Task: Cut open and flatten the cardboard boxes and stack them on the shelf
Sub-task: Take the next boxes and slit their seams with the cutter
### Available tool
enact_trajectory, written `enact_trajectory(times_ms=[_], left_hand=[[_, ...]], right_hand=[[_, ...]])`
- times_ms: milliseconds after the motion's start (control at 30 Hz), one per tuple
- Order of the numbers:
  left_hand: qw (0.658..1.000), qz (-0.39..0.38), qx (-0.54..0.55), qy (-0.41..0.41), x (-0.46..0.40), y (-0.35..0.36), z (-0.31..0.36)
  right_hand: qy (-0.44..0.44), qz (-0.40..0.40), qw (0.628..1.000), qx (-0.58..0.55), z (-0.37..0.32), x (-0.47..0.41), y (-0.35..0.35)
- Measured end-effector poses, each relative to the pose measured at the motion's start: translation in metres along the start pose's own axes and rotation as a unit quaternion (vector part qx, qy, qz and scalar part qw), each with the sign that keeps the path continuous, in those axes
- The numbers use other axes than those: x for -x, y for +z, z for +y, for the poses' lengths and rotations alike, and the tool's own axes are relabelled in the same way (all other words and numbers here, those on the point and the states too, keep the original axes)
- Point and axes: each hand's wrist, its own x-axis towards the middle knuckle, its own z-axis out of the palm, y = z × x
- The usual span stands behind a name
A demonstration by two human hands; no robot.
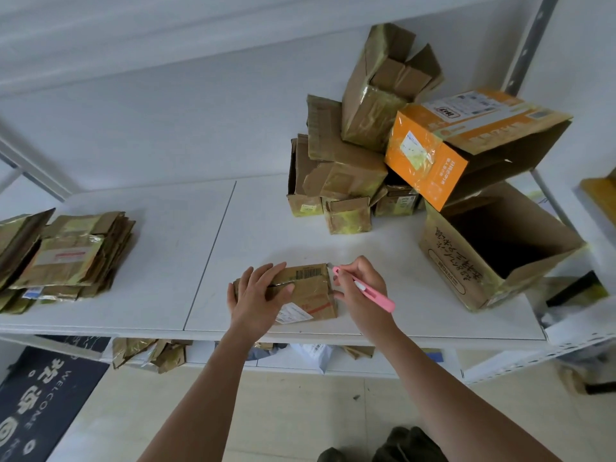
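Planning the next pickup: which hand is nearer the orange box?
Right. The right hand, gripping the pink cutter, sits below the orange box; the left hand presses the small box farther left.

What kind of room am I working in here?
Probably a parcel-handling storeroom: white metal shelving, a heap of used shipping boxes with courier labels, a stack of flattened cartons, and more scrap cardboard on the shelf below.

"WELCOME" on dark floor mat [40, 398], box labels unreadable
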Motion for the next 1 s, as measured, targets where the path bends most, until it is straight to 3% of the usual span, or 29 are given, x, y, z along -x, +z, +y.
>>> enact_trajectory(times_ms=[467, 700, 833, 867, 933, 1000], left_hand=[[1.000, 0.013, 0.000, -0.002, -0.002, -0.001, 0.005], [1.000, 0.004, 0.000, -0.013, -0.001, -0.006, 0.008], [0.999, 0.025, 0.002, -0.035, 0.000, -0.004, 0.012], [0.999, 0.027, 0.002, -0.038, 0.000, -0.004, 0.013], [0.999, 0.026, 0.001, -0.048, -0.001, -0.005, 0.015], [0.998, 0.020, -0.003, -0.059, 0.000, -0.005, 0.017]], right_hand=[[-0.020, -0.048, 0.998, 0.029, 0.006, 0.023, -0.008], [-0.038, -0.138, 0.987, 0.070, -0.010, 0.024, -0.031], [-0.113, -0.072, 0.983, 0.123, -0.013, 0.011, -0.042], [-0.142, -0.039, 0.972, 0.186, -0.008, 0.005, -0.049], [-0.154, -0.001, 0.908, 0.389, 0.001, -0.010, -0.064], [-0.051, -0.012, 0.831, 0.554, 0.011, -0.022, -0.078]])
